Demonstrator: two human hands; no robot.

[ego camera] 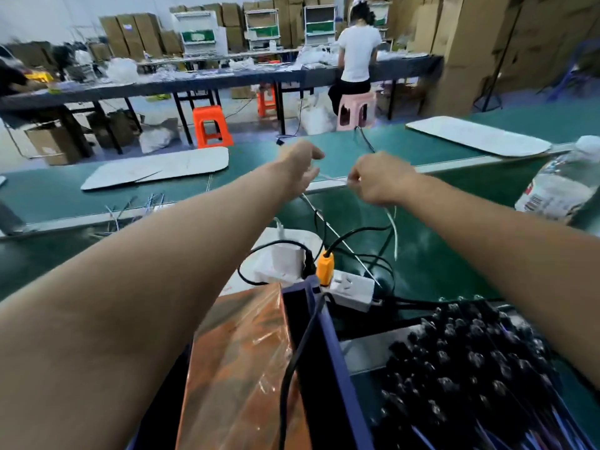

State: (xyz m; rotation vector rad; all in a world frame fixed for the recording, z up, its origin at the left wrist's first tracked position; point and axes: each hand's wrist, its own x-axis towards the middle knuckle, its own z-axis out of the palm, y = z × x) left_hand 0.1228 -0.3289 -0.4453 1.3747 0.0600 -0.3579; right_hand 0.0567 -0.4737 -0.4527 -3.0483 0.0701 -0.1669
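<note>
Fingers point(354, 185) of the right hand point(380, 180) curled in, pinching a thin white strand point(331, 178) at frame centre. Gripping its other end with the left hand point(300, 168), above the green table point(438, 254).

Matt green mat point(438, 254), smooth and rubbery-looking; glossy, crinkled orange plastic film point(240, 362); smooth white plastic power strip point(352, 289) — orange plug point(325, 266) likewise plastic; clear, shiny plastic bottle point(561, 183); thin white strip point(394, 232) — plastic, seemingly.

Water bottle point(561, 186) lying at right, power strip point(352, 289) with orange plug point(325, 267), orange bag point(240, 368) nearest
</note>
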